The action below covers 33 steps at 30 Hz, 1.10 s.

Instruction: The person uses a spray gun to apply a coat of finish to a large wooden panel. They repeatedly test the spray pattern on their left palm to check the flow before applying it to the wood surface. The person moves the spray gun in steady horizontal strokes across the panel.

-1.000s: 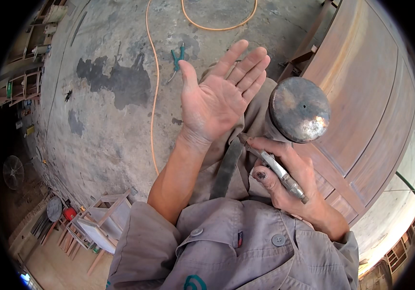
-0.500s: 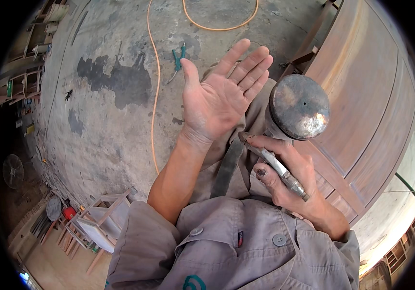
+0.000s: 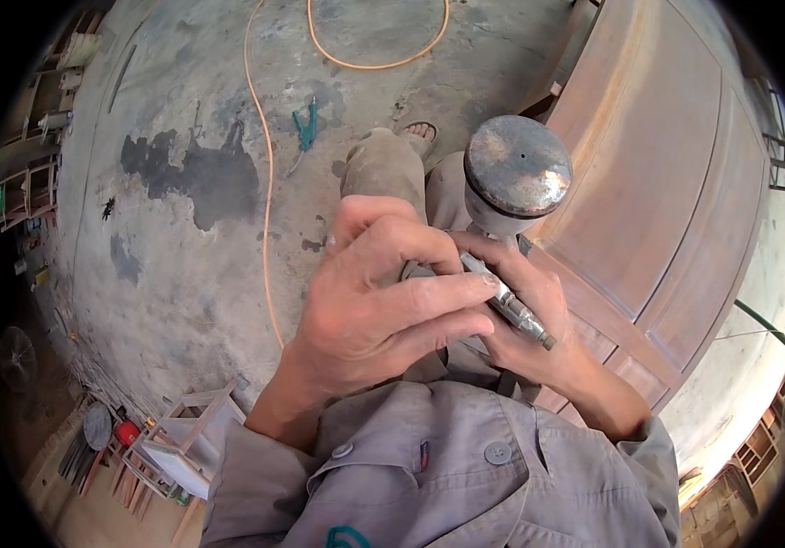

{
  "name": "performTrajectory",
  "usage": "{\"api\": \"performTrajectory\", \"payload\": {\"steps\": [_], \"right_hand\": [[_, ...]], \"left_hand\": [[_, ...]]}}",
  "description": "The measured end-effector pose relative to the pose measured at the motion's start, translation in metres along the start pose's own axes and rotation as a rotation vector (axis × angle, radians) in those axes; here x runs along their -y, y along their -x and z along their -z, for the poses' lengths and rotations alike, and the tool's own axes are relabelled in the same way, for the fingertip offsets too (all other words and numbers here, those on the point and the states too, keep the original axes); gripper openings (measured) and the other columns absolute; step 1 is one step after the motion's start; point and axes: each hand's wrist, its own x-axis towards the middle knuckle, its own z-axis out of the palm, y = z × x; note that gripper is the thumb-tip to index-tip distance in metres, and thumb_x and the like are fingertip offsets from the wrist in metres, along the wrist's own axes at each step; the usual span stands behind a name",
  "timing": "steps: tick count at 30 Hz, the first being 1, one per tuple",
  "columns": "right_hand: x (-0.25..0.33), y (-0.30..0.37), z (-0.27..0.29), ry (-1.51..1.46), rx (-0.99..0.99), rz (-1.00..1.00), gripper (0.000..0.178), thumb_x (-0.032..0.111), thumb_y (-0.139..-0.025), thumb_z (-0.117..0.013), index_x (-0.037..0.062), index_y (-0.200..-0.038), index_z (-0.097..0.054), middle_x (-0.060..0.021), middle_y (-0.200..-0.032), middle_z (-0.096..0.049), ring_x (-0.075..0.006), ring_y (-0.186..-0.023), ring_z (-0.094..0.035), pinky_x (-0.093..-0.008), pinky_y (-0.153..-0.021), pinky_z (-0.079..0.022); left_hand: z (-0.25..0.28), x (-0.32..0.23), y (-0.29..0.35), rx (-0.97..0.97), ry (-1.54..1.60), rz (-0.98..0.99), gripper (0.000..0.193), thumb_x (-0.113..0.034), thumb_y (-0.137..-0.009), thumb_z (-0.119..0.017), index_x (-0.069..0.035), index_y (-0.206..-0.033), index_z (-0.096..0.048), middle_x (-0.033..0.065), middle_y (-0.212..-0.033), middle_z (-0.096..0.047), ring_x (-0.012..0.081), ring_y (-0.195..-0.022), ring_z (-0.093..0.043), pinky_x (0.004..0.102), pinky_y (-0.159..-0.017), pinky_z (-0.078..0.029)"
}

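A metal spray gun [image 3: 522, 315] with a round cup [image 3: 520, 169] on top is in my right hand [image 3: 547, 297], whose fingers are wrapped round its body. The cup has a worn, shiny metal lid with a small hole and a pale lower part. My left hand [image 3: 365, 292] is bent over the gun from the left, with curled fingers and fingertips against its metal body. Those fingers hide part of the gun, and the left thumb is mostly hidden.
At right stands a large brown wooden panel [image 3: 648, 164]. An orange hose [image 3: 270, 201] runs over the stained concrete floor beside a teal air blow gun [image 3: 306, 128]. Lower left are a wooden frame [image 3: 200, 411], a red container [image 3: 126, 431] and a fan [image 3: 16, 356].
My left hand, held out flat with its palm up, has come down and curled onto the spray gun. The gun has shifted slightly left in view.
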Motion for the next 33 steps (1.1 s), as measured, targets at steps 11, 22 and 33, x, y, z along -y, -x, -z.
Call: {"api": "performTrajectory", "payload": {"steps": [11, 22, 33], "right_hand": [[-0.001, 0.008, 0.006, -0.127, 0.087, -0.089, 0.056, -0.008, -0.071, -0.067, -0.001, -0.126, -0.057, -0.0171, -0.098, -0.069, -0.0342, -0.088, -0.071, -0.037, -0.077, -0.055], [-0.001, 0.008, 0.003, -0.084, 0.014, -0.072, 0.051, -0.006, -0.084, -0.072, 0.0013, -0.131, -0.056, -0.0152, -0.111, -0.072, -0.0275, -0.093, -0.075, -0.0338, -0.079, -0.057], [0.002, 0.016, 0.001, -0.27, 0.001, -0.228, 0.042, -0.003, -0.09, -0.072, 0.0045, -0.129, -0.055, -0.0107, -0.101, -0.077, -0.0172, -0.094, -0.076, -0.0294, -0.078, -0.058]], "left_hand": [[-0.018, -0.008, -0.001, 0.15, -0.025, 0.041, 0.04, -0.014, -0.069, -0.087, -0.013, -0.107, -0.078, 0.0007, -0.097, -0.06, 0.0213, -0.092, -0.052, 0.0349, -0.082, -0.041], [-0.005, -0.005, 0.01, 0.063, -0.008, 0.213, 0.041, -0.012, -0.081, -0.083, -0.004, -0.119, -0.071, 0.0101, -0.114, -0.066, 0.0232, -0.105, -0.058, 0.0337, -0.091, -0.045], [-0.003, 0.045, 0.036, 0.154, 0.809, 0.705, 0.038, -0.013, -0.089, -0.079, 0.002, -0.123, -0.07, 0.009, -0.118, -0.069, 0.0148, -0.101, -0.061, 0.0288, -0.09, -0.049]]}}
